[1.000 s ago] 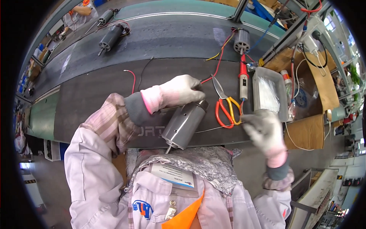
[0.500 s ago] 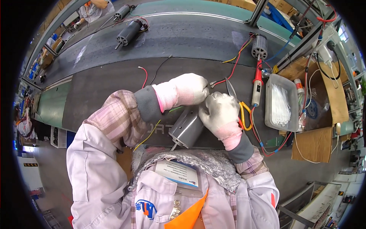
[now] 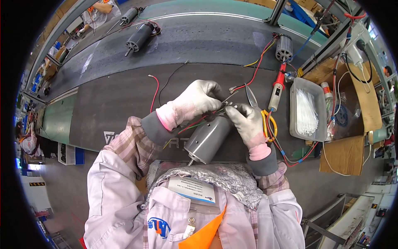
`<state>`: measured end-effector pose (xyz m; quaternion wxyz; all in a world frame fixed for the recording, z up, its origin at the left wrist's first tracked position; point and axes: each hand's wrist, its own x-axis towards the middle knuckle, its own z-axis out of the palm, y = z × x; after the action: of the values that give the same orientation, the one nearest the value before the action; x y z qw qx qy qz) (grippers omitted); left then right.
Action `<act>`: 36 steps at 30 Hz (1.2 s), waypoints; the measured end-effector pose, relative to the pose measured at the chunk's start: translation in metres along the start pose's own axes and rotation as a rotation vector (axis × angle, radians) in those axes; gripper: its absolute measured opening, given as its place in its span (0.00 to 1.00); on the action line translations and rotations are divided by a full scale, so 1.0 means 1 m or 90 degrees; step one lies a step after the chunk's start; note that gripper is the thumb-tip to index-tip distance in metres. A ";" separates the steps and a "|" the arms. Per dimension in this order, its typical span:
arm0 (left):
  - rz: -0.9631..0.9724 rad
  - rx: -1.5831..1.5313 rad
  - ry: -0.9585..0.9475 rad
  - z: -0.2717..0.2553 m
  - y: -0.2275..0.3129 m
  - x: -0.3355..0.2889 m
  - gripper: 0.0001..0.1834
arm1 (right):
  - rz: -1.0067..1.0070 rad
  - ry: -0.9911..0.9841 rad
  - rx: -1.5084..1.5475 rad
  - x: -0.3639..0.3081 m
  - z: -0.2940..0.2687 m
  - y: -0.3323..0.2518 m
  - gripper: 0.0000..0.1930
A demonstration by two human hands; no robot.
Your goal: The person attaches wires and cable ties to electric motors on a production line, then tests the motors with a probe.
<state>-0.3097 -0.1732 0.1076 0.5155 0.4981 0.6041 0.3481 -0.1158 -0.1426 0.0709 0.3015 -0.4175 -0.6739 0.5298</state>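
Observation:
A grey cylindrical motor [image 3: 209, 140] lies tilted on the dark mat before me, its shaft pointing toward me. Both my hands wear white gloves with pink cuffs. At the motor's far end my left hand [image 3: 199, 99] is closed, thumb and fingers pinching the motor's wires [image 3: 195, 124], which trail left in red, green and yellow. My right hand [image 3: 246, 122] is closed in a pinch at the same wire bundle; what sits in its fingertips is too small to name. A thin pale strip [image 3: 230, 96] sticks up between the hands.
Yellow-handled scissors [image 3: 269, 124] and a red-and-white pen-shaped tool [image 3: 277, 92] lie to the right. Beyond are a tray of white cable ties [image 3: 306, 112] and a cardboard box [image 3: 365, 99]. Other motors [image 3: 139, 38] rest on the conveyor belt [image 3: 199, 41]; a person works at far left.
My left hand has turned and its fingers have opened out somewhat, baring the wires at the motor's end. My right hand has moved slightly down, and the pale strip now shows between the hands.

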 end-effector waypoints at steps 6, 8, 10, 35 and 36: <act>0.113 0.074 0.071 0.017 -0.006 -0.007 0.09 | 0.038 0.058 0.207 -0.009 0.004 0.018 0.12; 0.200 0.182 0.107 0.019 -0.007 -0.010 0.10 | -0.032 0.074 0.110 -0.011 0.003 0.020 0.12; 0.365 0.352 0.181 0.020 -0.011 -0.010 0.10 | -0.068 0.081 0.100 -0.011 0.005 0.024 0.12; 0.473 0.365 0.134 0.036 -0.019 0.003 0.10 | -0.010 -0.165 -0.013 0.002 -0.035 0.018 0.11; 0.453 0.372 0.153 0.038 -0.019 0.005 0.10 | -0.009 -0.164 -0.013 0.001 -0.041 0.020 0.11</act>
<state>-0.2779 -0.1774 0.0799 0.1293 0.7545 0.5236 0.3740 -0.0767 -0.1212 0.0622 0.2121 -0.3439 -0.7153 0.5701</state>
